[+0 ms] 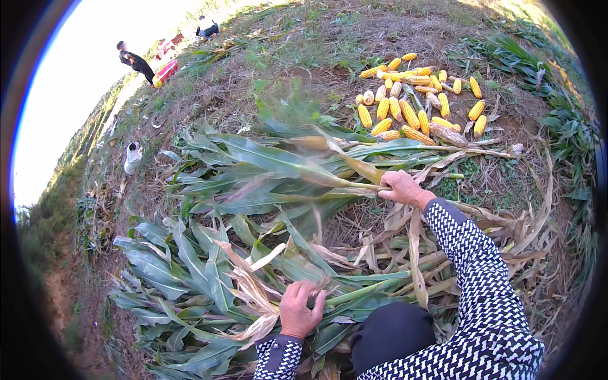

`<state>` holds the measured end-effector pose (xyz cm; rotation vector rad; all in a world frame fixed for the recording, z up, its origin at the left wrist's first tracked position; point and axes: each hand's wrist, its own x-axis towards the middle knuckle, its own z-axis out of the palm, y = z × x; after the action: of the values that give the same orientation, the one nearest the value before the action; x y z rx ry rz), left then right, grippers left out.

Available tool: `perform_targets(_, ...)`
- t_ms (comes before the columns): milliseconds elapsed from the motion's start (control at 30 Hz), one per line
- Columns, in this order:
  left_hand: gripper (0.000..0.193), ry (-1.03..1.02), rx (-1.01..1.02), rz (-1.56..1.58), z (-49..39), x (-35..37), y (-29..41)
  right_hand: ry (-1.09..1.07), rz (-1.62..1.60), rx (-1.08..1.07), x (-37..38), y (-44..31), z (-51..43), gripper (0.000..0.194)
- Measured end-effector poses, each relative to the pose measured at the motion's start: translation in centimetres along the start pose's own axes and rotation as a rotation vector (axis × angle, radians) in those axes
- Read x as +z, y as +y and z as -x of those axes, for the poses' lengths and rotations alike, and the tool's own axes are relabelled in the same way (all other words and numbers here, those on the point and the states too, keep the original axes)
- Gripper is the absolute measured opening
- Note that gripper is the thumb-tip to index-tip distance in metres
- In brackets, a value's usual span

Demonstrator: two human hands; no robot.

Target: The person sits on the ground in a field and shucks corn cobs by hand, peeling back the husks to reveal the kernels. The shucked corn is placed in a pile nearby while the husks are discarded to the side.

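Note:
My right hand (403, 187) grips the cut end of a green corn stalk (342, 182); its leaves stretch away to the left over a pile of stalks. Nearer to me, my left hand (299, 308) rests by a dry, pale corn husk (259, 317), with its fingers bent and thumb apart. A small brownish tuft shows at the fingertips; whether the hand holds it is unclear. Beneath it lies a second pile of green corn stalks and leaves (190, 266). Beyond the right hand, husked yellow corn cobs (409, 114) lie heaped on the ground.
Dry leaves (479, 218) spread under my right forearm. Standing green plants (555, 95) line the right side. A white container (133, 158) stands at left. Two people (135, 61) are far off at upper left, near a red and yellow object (166, 72). The ground looks sloped.

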<state>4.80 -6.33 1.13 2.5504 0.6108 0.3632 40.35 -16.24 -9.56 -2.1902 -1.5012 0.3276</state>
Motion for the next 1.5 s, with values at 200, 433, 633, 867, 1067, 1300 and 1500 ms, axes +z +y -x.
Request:
perform_targets(200,0.022,0.201,0.183,-0.159,-0.8,-2.3,2.2,0.335,0.331,-0.330,-3.2,-9.9,5.8,0.014)
perform_targets(433,0.040,0.636,0.177,-0.057,-7.1,-6.8,5.1,0.456,0.320,-0.324,-1.8,-15.9,15.2,0.009)
perform_targets(633,0.061,0.770,-0.426,0.137,-3.0,-3.2,-4.2,0.125,-0.161,-0.414,3.0,-14.2,16.7,0.018)
perform_targets(867,0.065,0.949,-0.297,0.556,-1.8,-2.5,-3.5,-0.077,-0.321,-0.314,3.6,-12.0,10.0,0.038)
perform_targets(1067,0.054,1.098,-0.372,1.003,1.0,-3.5,-4.3,-0.557,0.002,-0.062,1.6,-15.3,4.7,0.024)
perform_targets(1300,0.031,0.918,-0.549,1.076,2.0,-4.3,-7.4,-0.260,0.068,-0.594,-0.2,-26.4,-4.9,0.023)
perform_targets(1500,0.022,0.829,-0.561,1.077,3.0,-5.7,-5.7,-0.467,-0.278,-0.783,3.1,-33.4,-8.1,0.037)
